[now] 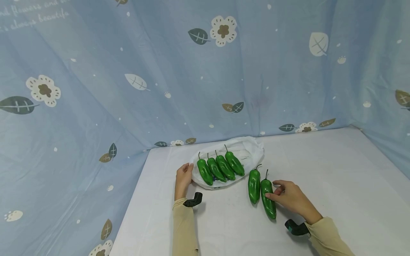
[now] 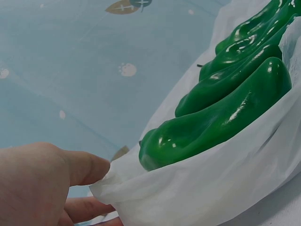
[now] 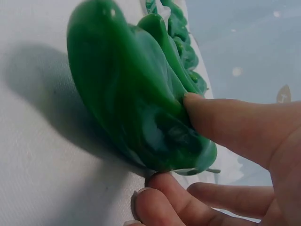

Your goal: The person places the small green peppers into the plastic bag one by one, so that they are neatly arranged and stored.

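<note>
Four peppers (image 1: 225,167) on white bag (image 1: 255,150) pinched by left hand (image 1: 184,175); right hand (image 1: 290,197) grips loose pepper (image 1: 270,208), second pepper (image 1: 254,186) nearer bag

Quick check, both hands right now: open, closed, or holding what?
Left hand: closed, pinching the edge of the white plastic bag.
Right hand: closed, holding the rightmost green chili pepper between thumb and fingers.

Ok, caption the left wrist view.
Left hand pinches the edge of a white plastic bag, green peppers lying on it.
</note>
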A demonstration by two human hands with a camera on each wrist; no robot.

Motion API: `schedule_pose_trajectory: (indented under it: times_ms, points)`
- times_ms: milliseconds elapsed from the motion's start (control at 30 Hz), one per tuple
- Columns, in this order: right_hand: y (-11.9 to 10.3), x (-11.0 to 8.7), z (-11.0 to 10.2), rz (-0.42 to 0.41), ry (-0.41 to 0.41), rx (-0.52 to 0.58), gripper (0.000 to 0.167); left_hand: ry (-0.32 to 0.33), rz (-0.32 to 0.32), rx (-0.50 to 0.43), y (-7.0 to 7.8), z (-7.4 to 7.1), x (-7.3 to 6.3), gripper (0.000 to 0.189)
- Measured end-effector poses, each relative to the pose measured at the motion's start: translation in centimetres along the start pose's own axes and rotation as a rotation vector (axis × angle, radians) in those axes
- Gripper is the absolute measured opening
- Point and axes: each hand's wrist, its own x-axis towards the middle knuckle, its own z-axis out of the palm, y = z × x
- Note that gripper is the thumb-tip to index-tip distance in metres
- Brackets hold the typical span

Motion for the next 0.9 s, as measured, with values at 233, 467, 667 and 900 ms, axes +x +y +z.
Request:
schedule_pose_trajectory:
  times_ms: [233, 467, 667, 900]
  points:
    - [-0.17, -0.13, 0.22, 0.005, -0.001, 0.017, 0.069, -0.003, 0.009, -0.002, 0.16, 0.00, -0.12, 0.054]
    - [-0.43, -0.20, 0.38, 0.010, -0.007, 0.017, 0.066, -0.012, 0.014, -0.004, 0.23, -0.04, -0.34, 0.054]
    - [-0.53, -0.24, 0.58, 0.019, -0.006, 0.030, 0.064, -0.008, 0.009, -0.005, 0.27, -0.05, -0.20, 0.054]
    - [-0.39, -0.46, 0.79, 0.013, 0.005, 0.064, 0.061, -0.005, -0.004, -0.009, 0.27, -0.05, -0.09, 0.054]
